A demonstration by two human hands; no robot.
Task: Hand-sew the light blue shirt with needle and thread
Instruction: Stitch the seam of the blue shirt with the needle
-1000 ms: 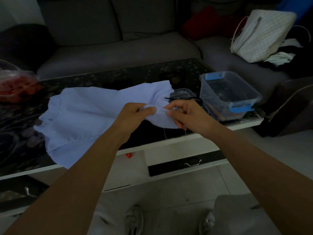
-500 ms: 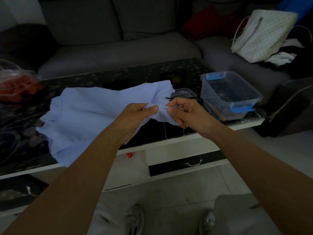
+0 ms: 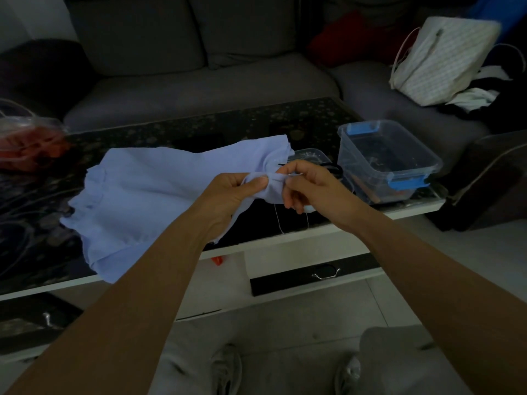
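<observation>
The light blue shirt (image 3: 148,192) lies spread over the dark coffee table, one corner lifted between my hands. My left hand (image 3: 231,192) pinches a fold of that corner with thumb against fingers. Just to its right, my right hand (image 3: 310,186) has its thumb and forefinger pinched together at the fold, where a thin needle (image 3: 289,174) shows faintly; the lower fingers curl under the cloth. White thread (image 3: 278,219) hangs in two strands below the fabric. The needle's tip is too small and dim to make out.
A clear plastic box with blue clips (image 3: 387,158) stands at the table's right end, with black scissors (image 3: 333,168) and a clear lid beside it. A clear container of red items (image 3: 25,143) sits far left. Behind is a grey sofa (image 3: 199,81) with a white bag (image 3: 442,61).
My right hand has opened its grip slightly and lifted, thumb and forefinger now pinching at the fold's top. The left hand keeps its pinch on the cloth, which bunched a little more.
</observation>
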